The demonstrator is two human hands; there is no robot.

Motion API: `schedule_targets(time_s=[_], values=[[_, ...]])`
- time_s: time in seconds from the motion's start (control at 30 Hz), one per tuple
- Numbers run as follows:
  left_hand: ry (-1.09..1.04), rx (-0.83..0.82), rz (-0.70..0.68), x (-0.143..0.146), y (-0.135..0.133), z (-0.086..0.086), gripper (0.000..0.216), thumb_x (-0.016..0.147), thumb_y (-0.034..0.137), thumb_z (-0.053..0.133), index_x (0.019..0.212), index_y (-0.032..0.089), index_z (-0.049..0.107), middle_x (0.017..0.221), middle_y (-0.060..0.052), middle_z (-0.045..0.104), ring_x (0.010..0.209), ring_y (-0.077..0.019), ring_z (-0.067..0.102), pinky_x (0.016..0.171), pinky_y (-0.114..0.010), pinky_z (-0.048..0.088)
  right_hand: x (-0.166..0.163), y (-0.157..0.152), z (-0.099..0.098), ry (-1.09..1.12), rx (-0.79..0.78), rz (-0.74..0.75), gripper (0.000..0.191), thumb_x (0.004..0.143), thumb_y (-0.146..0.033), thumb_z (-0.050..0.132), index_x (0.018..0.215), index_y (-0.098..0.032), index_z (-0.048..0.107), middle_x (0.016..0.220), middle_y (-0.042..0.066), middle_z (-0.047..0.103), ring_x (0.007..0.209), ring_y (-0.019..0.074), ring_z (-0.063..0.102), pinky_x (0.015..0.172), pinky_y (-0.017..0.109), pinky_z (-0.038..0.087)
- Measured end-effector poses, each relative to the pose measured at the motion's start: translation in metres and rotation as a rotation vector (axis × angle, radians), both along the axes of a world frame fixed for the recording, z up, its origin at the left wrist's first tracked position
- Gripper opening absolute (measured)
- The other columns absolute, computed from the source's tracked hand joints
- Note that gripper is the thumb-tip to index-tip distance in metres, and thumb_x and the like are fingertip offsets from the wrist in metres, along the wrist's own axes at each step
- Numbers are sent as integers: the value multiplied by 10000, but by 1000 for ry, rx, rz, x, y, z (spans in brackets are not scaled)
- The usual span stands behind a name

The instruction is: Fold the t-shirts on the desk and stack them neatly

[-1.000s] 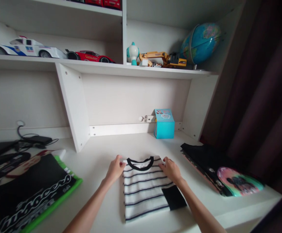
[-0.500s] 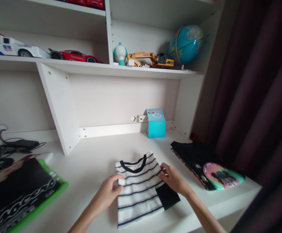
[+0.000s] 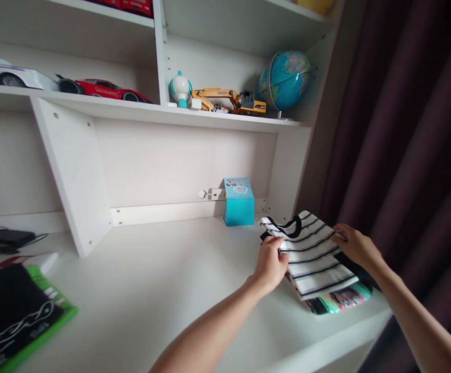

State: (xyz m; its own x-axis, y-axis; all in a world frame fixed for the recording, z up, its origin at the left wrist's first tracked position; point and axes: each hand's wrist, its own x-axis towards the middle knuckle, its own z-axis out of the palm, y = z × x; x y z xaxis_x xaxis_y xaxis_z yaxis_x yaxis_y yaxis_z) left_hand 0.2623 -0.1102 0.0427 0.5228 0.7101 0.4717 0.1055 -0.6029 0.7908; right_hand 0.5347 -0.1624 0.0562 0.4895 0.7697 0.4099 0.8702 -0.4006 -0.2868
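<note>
A folded white T-shirt (image 3: pixel 314 259) with dark stripes and a black collar is over the stack of folded clothes (image 3: pixel 344 300) at the desk's right end. My left hand (image 3: pixel 271 263) pinches the shirt's left edge. At its right edge, my right hand (image 3: pixel 360 249) grips it too. Below the shirt, a black garment with a colourful print sticks out at the front. Whether the shirt rests fully on the stack or is held just above it, I cannot tell.
A turquoise desk calendar (image 3: pixel 239 204) stands by the wall socket. Black and green clothes (image 3: pixel 19 311) lie at the left, near a black adapter (image 3: pixel 10 237). Toys and a globe (image 3: pixel 285 80) occupy the shelf above. A dark curtain (image 3: pixel 400 155) hangs at the right.
Both hands have carried the striped T-shirt from the middle of the desk to the right, over the clothes stack. The view has shifted somewhat to the right.
</note>
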Motion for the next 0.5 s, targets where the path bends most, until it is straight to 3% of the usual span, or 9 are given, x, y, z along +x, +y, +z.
schedule_targets(time_s=[0.1, 0.2, 0.3, 0.37, 0.5], values=[[42, -113, 65, 37, 15, -21, 455, 713, 150, 549, 1168, 126, 549, 1188, -155, 513, 1078, -255, 502, 968, -366, 387, 15, 10, -5, -3, -26, -71, 342, 815, -305, 380, 1104, -172, 505, 976, 163, 638, 897, 293, 603, 695, 347, 429], [179, -192, 48, 36, 17, -52, 539, 705, 190, 585, 1230, 116, 483, 1183, -174, 515, 1094, -272, 491, 965, -376, 381, 6, 27, -25, -4, -75, -63, 482, 833, -371, 355, 1262, -156, 403, 1088, 176, 596, 952, 313, 585, 734, 399, 440], [228, -140, -80, 0, 9, -77, 565, 749, 239, 540, 1292, 157, 403, 1166, -142, 530, 953, -221, 572, 889, -360, 437, -22, 45, -56, -31, -121, -7, 599, 810, -551, 332, 1340, -271, 318, 1347, 136, 398, 1124, 365, 463, 805, 504, 409], [247, -50, -166, -35, 4, -84, 528, 767, 238, 516, 1280, 161, 418, 1147, -119, 550, 916, -192, 584, 879, -339, 441, -44, 51, -79, -72, -168, 27, 622, 794, -621, 279, 1345, -335, 299, 1415, 80, 305, 1226, 381, 335, 853, 562, 359], [318, 64, -178, -115, 7, -79, 380, 769, 174, 504, 1147, 163, 542, 1077, -73, 593, 977, -179, 556, 899, -294, 417, -64, 52, -111, -160, -227, 76, 644, 770, -653, 255, 1333, -351, 331, 1398, 36, 347, 1271, 383, 245, 891, 605, 301]])
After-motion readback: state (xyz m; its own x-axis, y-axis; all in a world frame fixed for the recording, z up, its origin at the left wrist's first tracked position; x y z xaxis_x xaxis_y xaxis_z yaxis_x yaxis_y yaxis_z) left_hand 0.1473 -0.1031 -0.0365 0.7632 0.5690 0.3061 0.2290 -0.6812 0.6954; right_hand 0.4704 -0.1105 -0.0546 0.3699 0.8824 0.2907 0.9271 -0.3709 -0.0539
